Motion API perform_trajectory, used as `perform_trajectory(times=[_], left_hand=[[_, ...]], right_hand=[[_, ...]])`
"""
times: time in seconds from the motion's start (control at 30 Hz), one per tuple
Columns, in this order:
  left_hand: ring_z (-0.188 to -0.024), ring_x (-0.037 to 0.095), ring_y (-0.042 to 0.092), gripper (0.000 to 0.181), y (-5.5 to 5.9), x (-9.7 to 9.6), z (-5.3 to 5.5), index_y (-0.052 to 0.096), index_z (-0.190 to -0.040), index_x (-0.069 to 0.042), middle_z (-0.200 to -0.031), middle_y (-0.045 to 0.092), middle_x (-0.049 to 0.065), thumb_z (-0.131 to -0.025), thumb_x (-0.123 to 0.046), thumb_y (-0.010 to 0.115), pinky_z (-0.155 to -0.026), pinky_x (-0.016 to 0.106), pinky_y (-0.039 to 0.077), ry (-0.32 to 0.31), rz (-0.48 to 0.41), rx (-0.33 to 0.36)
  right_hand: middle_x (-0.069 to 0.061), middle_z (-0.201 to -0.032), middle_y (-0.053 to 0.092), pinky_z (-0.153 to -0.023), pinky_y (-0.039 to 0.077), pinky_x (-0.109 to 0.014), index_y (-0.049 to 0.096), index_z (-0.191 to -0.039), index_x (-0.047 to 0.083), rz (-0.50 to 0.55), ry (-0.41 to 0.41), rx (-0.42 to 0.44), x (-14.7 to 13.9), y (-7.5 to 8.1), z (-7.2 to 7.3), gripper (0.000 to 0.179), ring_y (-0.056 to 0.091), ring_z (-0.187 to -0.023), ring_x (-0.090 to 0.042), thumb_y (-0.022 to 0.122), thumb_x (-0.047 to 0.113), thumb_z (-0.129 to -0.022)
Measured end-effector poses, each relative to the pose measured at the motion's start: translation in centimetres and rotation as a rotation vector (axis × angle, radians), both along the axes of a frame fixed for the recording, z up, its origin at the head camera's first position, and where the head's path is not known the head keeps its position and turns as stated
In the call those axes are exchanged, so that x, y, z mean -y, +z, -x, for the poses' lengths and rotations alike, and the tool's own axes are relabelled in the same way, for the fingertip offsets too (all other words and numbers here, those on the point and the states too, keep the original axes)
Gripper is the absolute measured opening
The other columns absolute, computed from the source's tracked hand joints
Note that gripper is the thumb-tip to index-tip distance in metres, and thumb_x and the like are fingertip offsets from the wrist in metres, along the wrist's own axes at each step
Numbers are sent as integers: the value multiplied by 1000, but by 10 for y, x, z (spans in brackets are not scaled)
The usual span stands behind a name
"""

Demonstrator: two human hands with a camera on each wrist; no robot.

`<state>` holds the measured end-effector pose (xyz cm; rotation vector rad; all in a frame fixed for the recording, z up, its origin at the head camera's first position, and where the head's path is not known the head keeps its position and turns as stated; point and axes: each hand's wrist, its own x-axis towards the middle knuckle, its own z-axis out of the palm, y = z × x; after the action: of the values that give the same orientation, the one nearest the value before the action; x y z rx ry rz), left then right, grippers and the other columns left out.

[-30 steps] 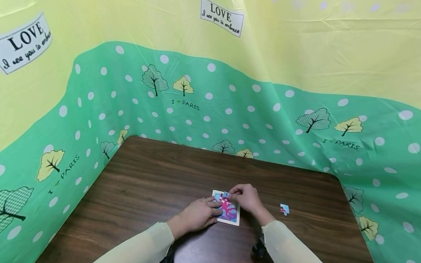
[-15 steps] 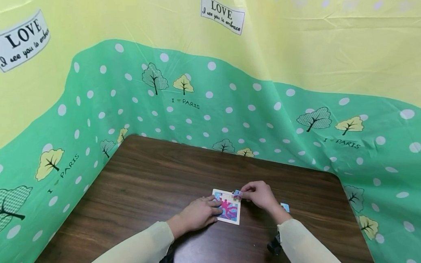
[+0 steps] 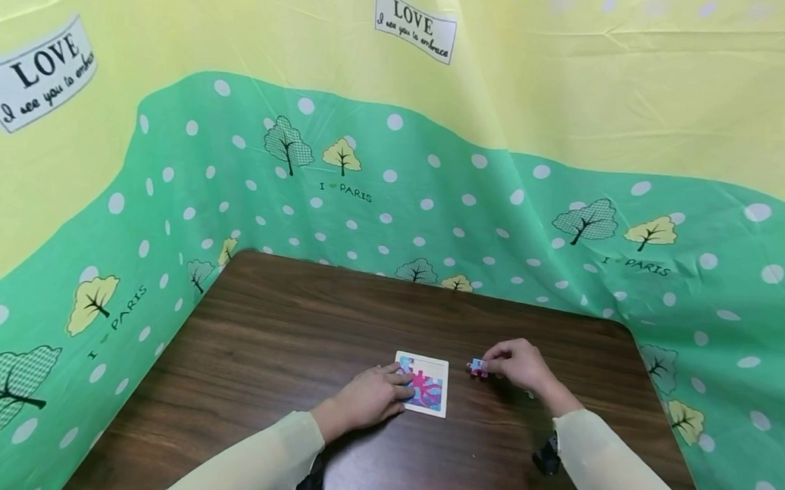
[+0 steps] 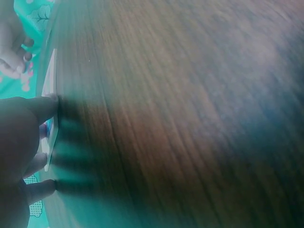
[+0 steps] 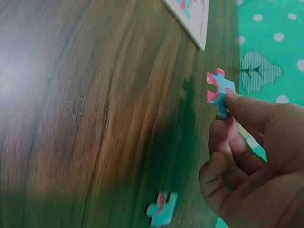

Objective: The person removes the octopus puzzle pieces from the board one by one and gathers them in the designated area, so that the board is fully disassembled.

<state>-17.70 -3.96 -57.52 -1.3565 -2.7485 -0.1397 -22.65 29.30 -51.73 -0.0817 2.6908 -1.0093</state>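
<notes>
A small jigsaw board [image 3: 435, 368] with a white frame lies on the table, showing a pink octopus on blue. Its upper part is bare, apart from a blue piece at the upper left corner. My left hand [image 3: 375, 396] rests on the board's left side with its fingers stretched out. To the right of the board, my right hand [image 3: 521, 365] pinches a blue and pink puzzle piece [image 5: 221, 91] between thumb and fingers. The right wrist view shows this piece held up over the table, tabs and notch in sight.
Another puzzle piece [image 5: 164, 211] lies on the wooden table [image 3: 305, 322]; in the head view it is mostly hidden by the right hand. A green and yellow printed curtain [image 3: 367, 220] stands behind the table and along its sides.
My right hand has drawn the pinched puzzle piece away from the top of the board to the right, baring the board's upper part. The left hand has stayed in place.
</notes>
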Motion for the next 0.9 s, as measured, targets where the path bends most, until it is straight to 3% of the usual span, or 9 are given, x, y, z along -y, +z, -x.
perform_trajectory(times=[0.47,0.9], left_hand=[[-140,30,53,37,-2,1,-1,68,-137,-26,-149,59,-1,-103,-38,62,-113,44,46,2,-14,23],[-140,32,53,37,-2,0,-1,68,-137,-25,-149,59,0,-102,-36,63,-112,47,48,15,-20,27]], right_hand=[[-3,-80,70,-58,51,-34,79,-95,8,-43,-24,67,-34,-6,-2,7,60,-69,-18,77,14,-92],[0,-77,69,-56,48,-32,79,-89,9,-139,16,16,-40,-13,-1,4,58,-65,-16,76,12,-90]])
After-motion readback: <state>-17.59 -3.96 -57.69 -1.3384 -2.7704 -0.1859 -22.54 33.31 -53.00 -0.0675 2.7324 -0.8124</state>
